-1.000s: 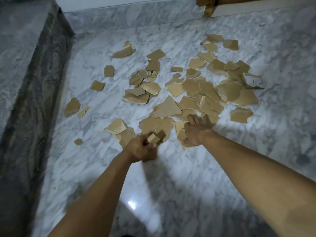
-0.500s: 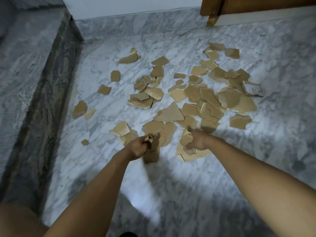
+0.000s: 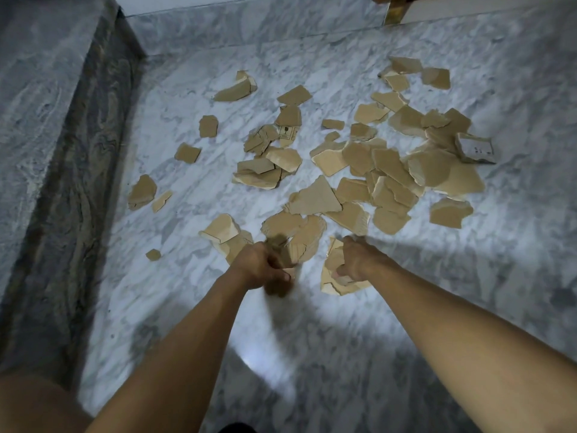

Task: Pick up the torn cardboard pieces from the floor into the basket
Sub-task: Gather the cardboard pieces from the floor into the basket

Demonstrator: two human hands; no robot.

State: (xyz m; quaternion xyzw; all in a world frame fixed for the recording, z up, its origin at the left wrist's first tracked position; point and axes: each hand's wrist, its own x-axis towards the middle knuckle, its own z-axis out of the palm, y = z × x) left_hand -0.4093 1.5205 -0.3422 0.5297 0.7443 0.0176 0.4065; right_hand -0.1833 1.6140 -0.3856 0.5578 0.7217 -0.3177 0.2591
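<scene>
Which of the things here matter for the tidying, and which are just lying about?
Part of the job: torn cardboard pieces on the floor; left hand and right hand, each gripping some. No basket in view.
Just there: marble ledge at left; wooden door frame at top.

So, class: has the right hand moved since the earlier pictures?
Yes. The right hand has drawn back toward the person, away from the triangular piece on the floor, and it grips pieces.
</scene>
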